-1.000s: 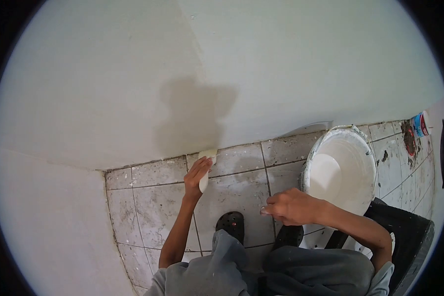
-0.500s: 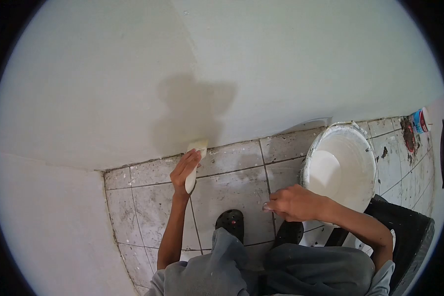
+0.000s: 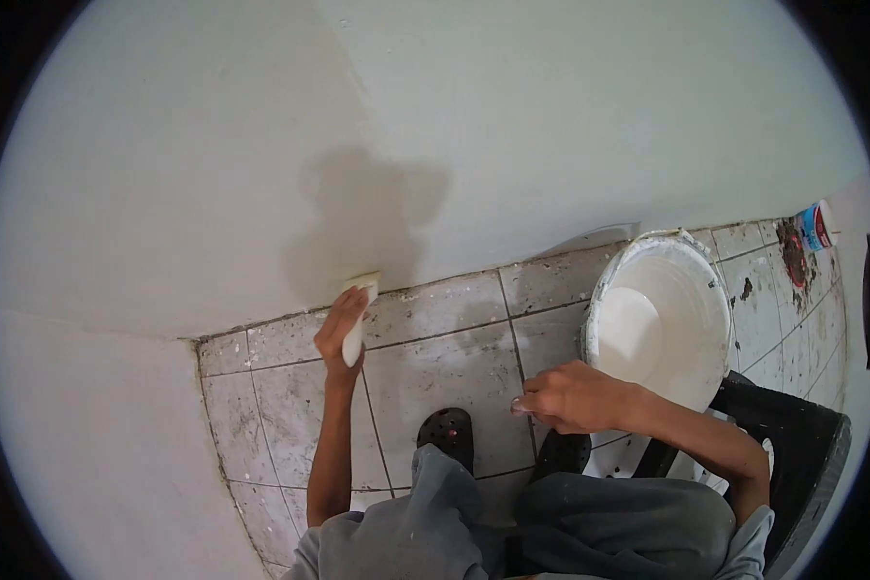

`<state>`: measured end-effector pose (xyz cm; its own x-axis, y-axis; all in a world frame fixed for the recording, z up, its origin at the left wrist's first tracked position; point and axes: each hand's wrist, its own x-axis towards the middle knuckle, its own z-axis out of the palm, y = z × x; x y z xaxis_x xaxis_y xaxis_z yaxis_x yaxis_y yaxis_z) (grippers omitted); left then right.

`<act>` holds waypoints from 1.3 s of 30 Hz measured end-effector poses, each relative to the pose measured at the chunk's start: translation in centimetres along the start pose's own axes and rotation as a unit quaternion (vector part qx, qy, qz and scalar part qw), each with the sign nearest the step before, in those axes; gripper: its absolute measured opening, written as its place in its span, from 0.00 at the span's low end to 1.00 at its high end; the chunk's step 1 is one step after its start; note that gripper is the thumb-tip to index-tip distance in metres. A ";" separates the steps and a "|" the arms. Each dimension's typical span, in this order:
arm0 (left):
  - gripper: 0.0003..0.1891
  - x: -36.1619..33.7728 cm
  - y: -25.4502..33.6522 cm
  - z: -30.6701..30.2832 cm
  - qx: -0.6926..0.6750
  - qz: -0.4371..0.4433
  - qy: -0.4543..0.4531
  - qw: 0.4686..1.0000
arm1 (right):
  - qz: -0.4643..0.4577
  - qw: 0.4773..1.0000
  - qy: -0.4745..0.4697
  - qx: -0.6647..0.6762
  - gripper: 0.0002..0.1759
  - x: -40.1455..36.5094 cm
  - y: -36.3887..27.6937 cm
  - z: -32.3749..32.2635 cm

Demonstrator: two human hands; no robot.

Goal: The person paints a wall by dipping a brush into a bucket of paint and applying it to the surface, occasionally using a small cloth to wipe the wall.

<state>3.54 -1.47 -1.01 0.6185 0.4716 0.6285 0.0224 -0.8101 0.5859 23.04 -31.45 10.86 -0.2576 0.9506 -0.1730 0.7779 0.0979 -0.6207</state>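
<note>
My left hand (image 3: pixel 337 327) is closed around a paintbrush with a white handle (image 3: pixel 354 346) and pale bristles (image 3: pixel 363 282). The bristles meet the foot of the painted wall (image 3: pixel 261 174), just above the floor line. My right hand (image 3: pixel 575 397) is curled closed over the tiles, with a whitish smear near the thumb tip; I see nothing held in it. Beside that hand, on its far right side, stands a paint-smeared bucket (image 3: pixel 604 280) with white paint (image 3: pixel 626 333) inside.
A black stool or chair (image 3: pixel 793 435) stands at my right by the bucket. Farther right, a small blue and white tub (image 3: pixel 818 227) sits near dark stains. My dark clogs (image 3: pixel 448 437) rest on stained tiles (image 3: pixel 435 367). A side wall (image 3: pixel 87 425) meets the floor at left.
My left hand has slid the brush a little to the left along the bottom of the wall. My right hand stays nearly where it was; the whole view has shifted slightly.
</note>
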 end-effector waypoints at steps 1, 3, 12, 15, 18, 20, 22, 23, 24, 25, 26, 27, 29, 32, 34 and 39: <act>0.26 0.4 0.9 -0.6 0.005 0.007 -0.004 1.000 | -0.003 1.000 0.001 0.007 0.15 0.0 0.0 -0.1; 0.27 -1.0 -0.3 -0.9 -0.001 -0.006 -0.044 0.999 | -0.014 1.000 0.005 0.020 0.13 0.4 0.0 -0.2; 0.25 -1.1 -2.9 1.9 0.024 -0.032 -0.083 0.996 | -0.016 1.000 -0.002 0.007 0.14 0.9 -0.5 -0.1; 0.22 1.0 0.0 0.4 0.012 0.015 -0.017 1.000 | -0.016 1.000 0.010 0.015 0.14 0.3 -0.2 0.2; 0.20 1.7 2.7 -1.5 -0.013 -0.016 0.025 0.999 | 0.003 1.000 -0.016 0.002 0.15 0.2 -0.3 -0.2; 0.20 1.5 3.0 -1.9 -0.038 -0.028 0.017 0.999 | 0.004 1.000 -0.014 0.000 0.15 0.5 -0.4 -0.1; 0.20 0.8 2.4 -1.1 -0.071 0.001 -0.019 0.997 | -0.008 1.000 -0.011 -0.009 0.15 1.1 -0.5 -0.1; 0.20 0.4 2.2 -0.3 -0.042 0.019 -0.047 0.998 | -0.017 1.000 -0.009 -0.015 0.14 1.4 -0.5 -0.1; 0.20 -0.2 1.7 0.8 -0.035 0.011 -0.065 0.997 | -0.025 0.999 -0.008 -0.021 0.14 1.5 -0.6 0.0; 0.19 -0.8 1.2 2.2 -0.028 0.003 -0.083 0.996 | -0.024 0.999 -0.006 -0.020 0.14 1.6 -0.6 0.0; 0.19 -1.3 0.6 3.5 -0.022 -0.006 -0.101 0.995 | -0.024 1.000 -0.004 -0.018 0.14 1.6 -0.7 0.0; 0.19 -1.7 0.1 4.7 -0.006 -0.010 -0.103 0.995 | -0.022 1.000 -0.001 -0.017 0.14 1.5 -0.8 0.1; 0.18 -1.6 -0.7 6.5 0.025 -0.016 -0.106 0.994 | -0.015 1.000 -0.012 -0.012 0.14 1.3 -1.0 -0.2; 0.16 0.8 0.8 6.3 0.041 0.012 -0.086 0.995 | -0.007 1.000 -0.012 -0.013 0.14 0.5 -1.0 -0.2; 0.15 2.9 2.5 4.9 0.007 0.049 -0.044 0.998 | -0.005 1.000 0.001 -0.009 0.14 -0.1 -0.7 -0.1; 0.13 8.8 9.5 -0.8 -0.005 0.095 0.013 0.995 | -0.004 1.000 -0.011 0.000 0.15 0.1 -0.5 -0.3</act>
<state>8.56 -4.74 10.58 0.5904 0.3188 0.7415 -0.1009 -0.8823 0.4597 22.74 -31.36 11.39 -0.2761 0.9432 -0.1848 0.7753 0.1049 -0.6228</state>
